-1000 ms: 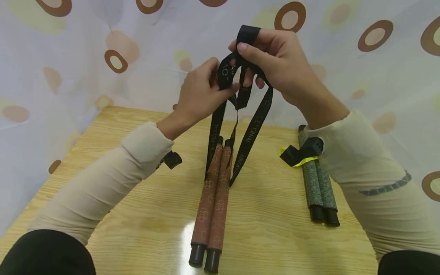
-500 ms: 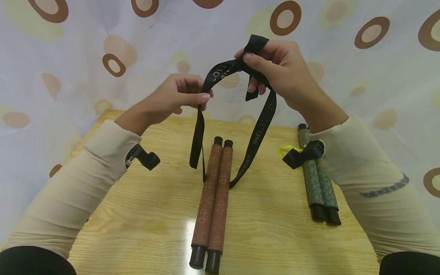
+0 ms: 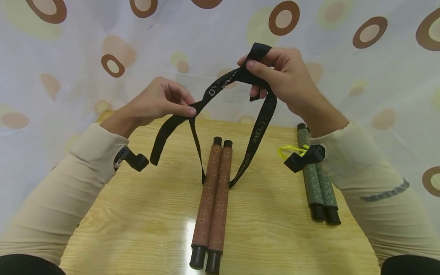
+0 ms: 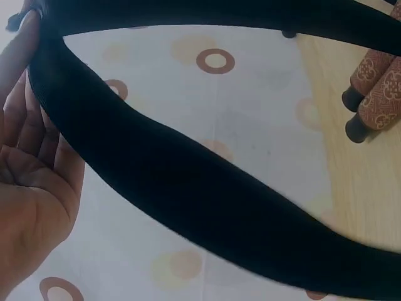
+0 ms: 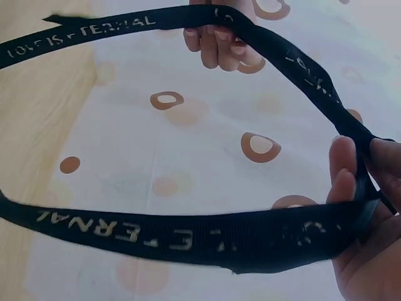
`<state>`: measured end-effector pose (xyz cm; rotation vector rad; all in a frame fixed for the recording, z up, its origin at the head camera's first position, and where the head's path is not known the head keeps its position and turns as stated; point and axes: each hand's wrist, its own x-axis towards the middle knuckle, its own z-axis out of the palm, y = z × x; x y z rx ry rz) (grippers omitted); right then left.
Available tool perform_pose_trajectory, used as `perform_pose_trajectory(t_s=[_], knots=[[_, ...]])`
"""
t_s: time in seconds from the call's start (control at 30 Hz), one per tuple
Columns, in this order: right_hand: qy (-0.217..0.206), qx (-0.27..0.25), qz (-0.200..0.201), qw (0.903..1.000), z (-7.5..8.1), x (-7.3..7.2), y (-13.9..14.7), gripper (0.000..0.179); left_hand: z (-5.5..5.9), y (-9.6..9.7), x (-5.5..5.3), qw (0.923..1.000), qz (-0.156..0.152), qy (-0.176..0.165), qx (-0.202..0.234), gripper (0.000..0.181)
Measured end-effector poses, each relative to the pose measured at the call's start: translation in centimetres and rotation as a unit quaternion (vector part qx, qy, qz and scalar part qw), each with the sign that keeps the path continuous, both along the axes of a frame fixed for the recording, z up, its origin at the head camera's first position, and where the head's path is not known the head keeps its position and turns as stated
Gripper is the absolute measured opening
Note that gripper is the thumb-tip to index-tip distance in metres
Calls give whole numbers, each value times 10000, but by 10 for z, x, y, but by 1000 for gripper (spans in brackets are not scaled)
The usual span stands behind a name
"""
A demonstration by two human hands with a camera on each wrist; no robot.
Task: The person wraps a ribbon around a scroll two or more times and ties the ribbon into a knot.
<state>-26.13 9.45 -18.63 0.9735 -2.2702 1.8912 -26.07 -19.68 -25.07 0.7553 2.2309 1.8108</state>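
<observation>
A black ribbon (image 3: 258, 130) with pale lettering runs up in a loop from both sides of two reddish-brown patterned scroll rolls (image 3: 207, 198), lying side by side with black end knobs. My left hand (image 3: 151, 101) pinches the ribbon between thumb and fingers, and a loose end hangs down to its left. Higher up, my right hand (image 3: 285, 78) pinches the ribbon where its strands cross. In the left wrist view the ribbon (image 4: 188, 169) spans the picture, away from the left hand (image 4: 37, 182). Lettering shows on the ribbon (image 5: 182, 241) in the right wrist view.
Two green patterned scroll rolls (image 3: 317, 183) with black ends lie at the right of the wooden table (image 3: 275, 229), a yellow ribbon (image 3: 287, 149) beside them. Behind the table hangs a pale cloth (image 3: 206, 34) with brown circles.
My left hand has moved left and down, drawing the ribbon out between the hands. The loose end has swung out left. My right hand has come slightly lower, still gripping the ribbon.
</observation>
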Motion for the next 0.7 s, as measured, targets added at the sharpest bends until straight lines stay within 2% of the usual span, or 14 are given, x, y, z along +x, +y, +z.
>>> perform_pose_trajectory(t_s=[0.1,0.17,0.27,0.33,0.47,0.57,0.7], knots=[[-34,-140,-1,9999,-1,0,4,16,1,-8,1,9997,-85,161,187,6],[-49,-143,-133,9998,-1,1,8,16,3,-14,2,9986,-174,205,451,3],[-58,-29,-466,9989,-1,2,16,15,5,-25,5,9967,-101,217,780,8],[-38,1,-649,9979,-1,4,23,14,6,-31,8,9948,45,217,996,13],[-33,-346,-640,9973,-6,3,39,12,2,-45,11,9901,462,309,1287,19],[2,-613,-454,9971,-10,2,50,12,-3,-56,11,9877,711,347,1349,18],[6,-613,-379,9974,-19,1,62,13,-8,-67,8,9872,881,354,1284,16]])
